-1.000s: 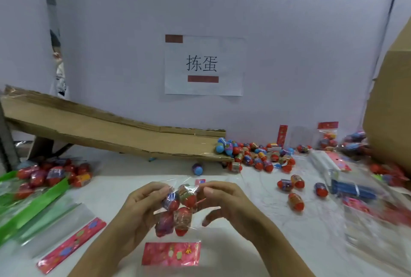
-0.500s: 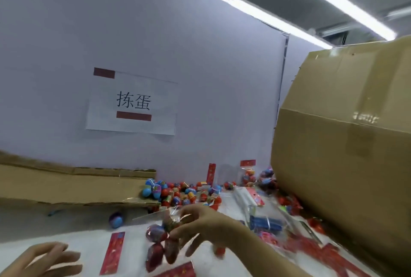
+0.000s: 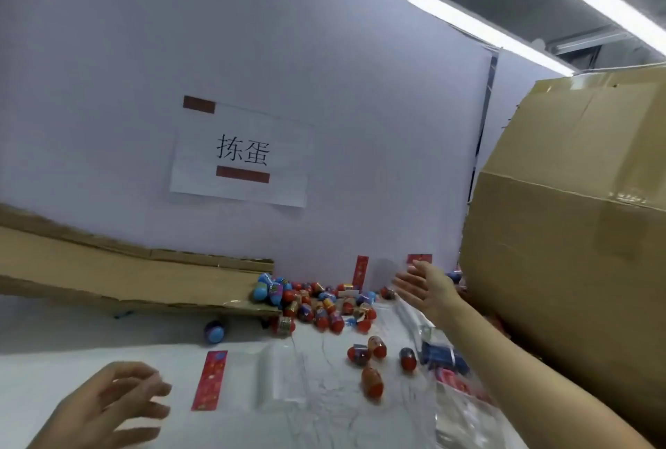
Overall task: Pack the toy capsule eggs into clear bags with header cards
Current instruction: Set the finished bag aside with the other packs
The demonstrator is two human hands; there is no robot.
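step: between bags, judging by both hands empty
right hand [image 3: 427, 286]: fingers spread, stretched toward big cardboard box [image 3: 576, 232]
left hand [image 3: 108, 409]: loosely spread, holding nothing, over counter [image 3: 72, 351]
eggs: pile [image 3: 317, 304] at cardboard ramp [image 3: 126, 275] foot, a few loose [image 3: 371, 380]
next: probably grab clear bag [image 3: 281, 376], header card [image 3: 210, 379], eggs
wall sign [image 3: 241, 154]: "拣蛋"

Eggs [image 3: 317, 304] heaped below ramp [image 3: 144, 279]; box [image 3: 569, 232] right; bags [image 3: 465, 416] seemingly beneath.

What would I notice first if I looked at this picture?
Probably the pile of colourful toy eggs at the foot of the cardboard ramp by the wall. Then the huge cardboard box on the right, with the open right hand reaching out beside it.
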